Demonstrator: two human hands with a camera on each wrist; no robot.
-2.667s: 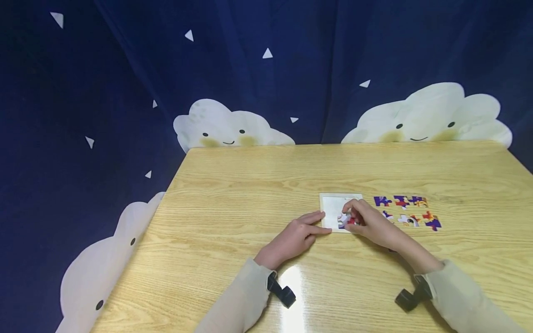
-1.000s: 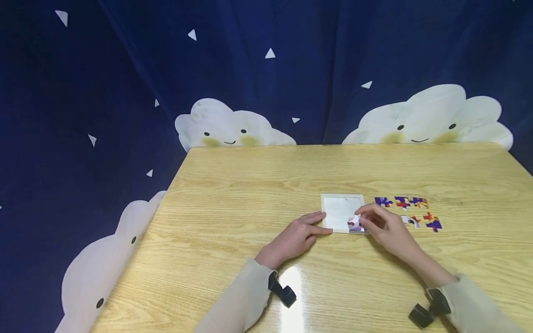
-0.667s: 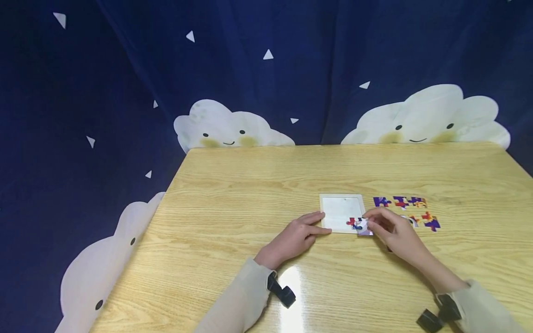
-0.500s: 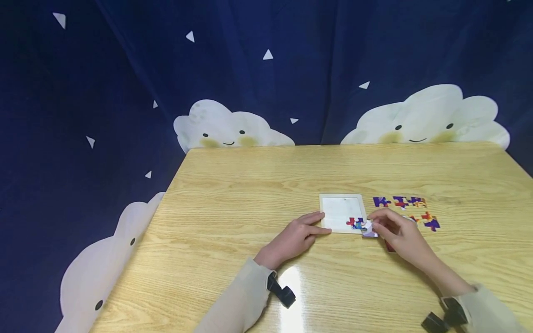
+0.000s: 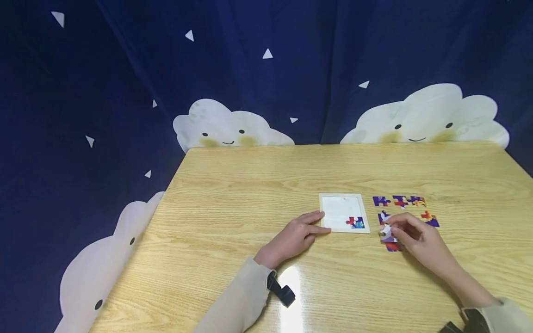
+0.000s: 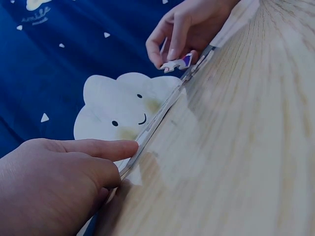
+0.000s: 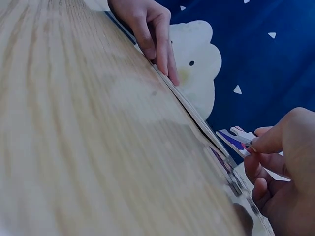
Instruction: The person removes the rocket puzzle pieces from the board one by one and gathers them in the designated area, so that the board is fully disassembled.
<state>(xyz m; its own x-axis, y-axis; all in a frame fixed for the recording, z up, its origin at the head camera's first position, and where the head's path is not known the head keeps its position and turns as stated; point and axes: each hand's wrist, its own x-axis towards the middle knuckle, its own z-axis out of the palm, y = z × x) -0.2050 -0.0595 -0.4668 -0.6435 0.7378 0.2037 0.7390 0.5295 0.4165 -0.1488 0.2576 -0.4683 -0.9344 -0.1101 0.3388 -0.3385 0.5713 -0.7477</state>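
My right hand [image 5: 424, 243] pinches a white and purple jigsaw piece [image 5: 388, 234] between thumb and fingertips, over loose pieces right of a white-bordered puzzle tray [image 5: 340, 195]. In the right wrist view the pinched piece [image 7: 235, 139] is seen nearly edge-on, tilted. My left hand [image 5: 293, 240] rests on the table, index finger and thumb extended to the tray's left border. The left wrist view shows its straight index finger [image 6: 106, 148] on that border. Red and blue jigsaw pieces [image 5: 355, 223] lie in the tray's lower right corner; the rest of its bed is bare white.
Several loose jigsaw pieces [image 5: 409, 201] lie right of the tray in a back row. An orange and purple piece [image 5: 430, 218] sits behind my right hand, and a red piece [image 5: 393, 247] shows below the held one. A dark blue curtain [image 5: 250, 69] surrounds the wooden table [image 5: 250, 175].
My right hand has carried the white and purple piece off the tray's lower right corner, rightward over the loose pieces, uncovering the red and blue pieces there. The left hand has stayed put.
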